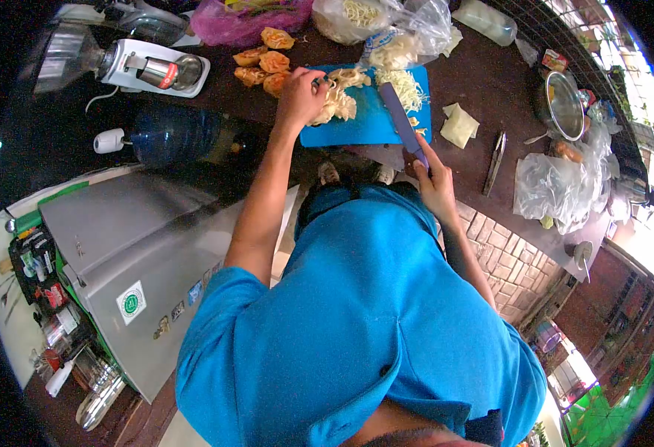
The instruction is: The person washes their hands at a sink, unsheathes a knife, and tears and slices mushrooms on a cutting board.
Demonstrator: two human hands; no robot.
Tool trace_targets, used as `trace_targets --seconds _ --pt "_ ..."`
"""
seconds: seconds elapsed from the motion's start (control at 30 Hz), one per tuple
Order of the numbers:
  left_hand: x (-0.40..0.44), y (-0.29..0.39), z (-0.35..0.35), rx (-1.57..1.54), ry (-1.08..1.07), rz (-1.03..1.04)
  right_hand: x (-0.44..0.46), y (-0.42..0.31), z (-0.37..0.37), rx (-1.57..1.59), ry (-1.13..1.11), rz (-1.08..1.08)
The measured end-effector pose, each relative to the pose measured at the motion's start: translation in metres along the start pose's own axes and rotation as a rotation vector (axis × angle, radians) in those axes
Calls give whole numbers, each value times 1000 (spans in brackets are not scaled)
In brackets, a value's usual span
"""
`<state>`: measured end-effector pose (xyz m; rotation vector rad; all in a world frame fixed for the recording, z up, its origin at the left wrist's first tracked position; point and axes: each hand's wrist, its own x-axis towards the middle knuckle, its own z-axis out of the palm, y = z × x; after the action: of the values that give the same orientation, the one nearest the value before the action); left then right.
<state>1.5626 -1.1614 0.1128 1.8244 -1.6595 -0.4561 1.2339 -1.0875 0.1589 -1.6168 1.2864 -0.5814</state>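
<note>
A blue cutting board (371, 128) lies at the table's near edge. My right hand (436, 185) grips the handle of a knife with a purple blade (403, 119), which slants across the board. Finely shredded cabbage (403, 88) is heaped to the right of the blade. On the board's left half are pale, ragged pieces (340, 108), possibly oyster mushroom. My left hand (302, 97) has its fingers curled at the left edge of these pieces; the fingertips are partly hidden. Just beyond that hand sit several folded wrappers with orange filling (273, 61).
Behind the board lie plastic bags of noodles (358, 13) and a pink bag (249, 22). Rightward are a square wrapper stack (459, 125), tongs (495, 164), a steel bowl (563, 106) and crumpled plastic (561, 186). A white appliance (155, 68) and water jug (174, 135) stand left.
</note>
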Motion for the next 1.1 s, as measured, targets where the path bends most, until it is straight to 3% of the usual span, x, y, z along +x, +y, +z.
trace_targets --seconds 0.07,0.23,0.3,0.37,0.5,0.73,0.83,0.9,0.93,1.03,1.07,1.1 --pt "12 -6 12 98 72 102 -1 0 0 -12 -19 9" --pt "30 -5 24 103 27 80 -1 -8 -4 -1 -85 129" --pt "33 -2 25 90 32 91 -3 -3 -2 16 9 -37" --pt "32 9 19 -23 7 92 -4 1 -1 -2 41 -61" --pt "31 5 22 87 -7 171 -5 -1 -1 24 38 -35" --pt "-3 -25 -4 -10 106 30 -5 -13 -1 -2 6 48" --pt "-27 -36 -17 -144 43 -286 0 -15 4 -33 0 -37" --pt "-38 -51 -12 -190 7 -315 5 -29 6 -9 -121 153" --pt "-43 -42 -19 -233 -32 -339 7 -34 8 -13 -126 150" --pt "-50 -15 -30 -214 -98 -335 11 -40 17 -26 -181 68" --pt "-52 -10 -31 -225 -145 -331 12 -35 24 -27 -151 -46" --pt "-56 -7 -29 -122 -63 -219 13 -35 29 -26 -122 -159"
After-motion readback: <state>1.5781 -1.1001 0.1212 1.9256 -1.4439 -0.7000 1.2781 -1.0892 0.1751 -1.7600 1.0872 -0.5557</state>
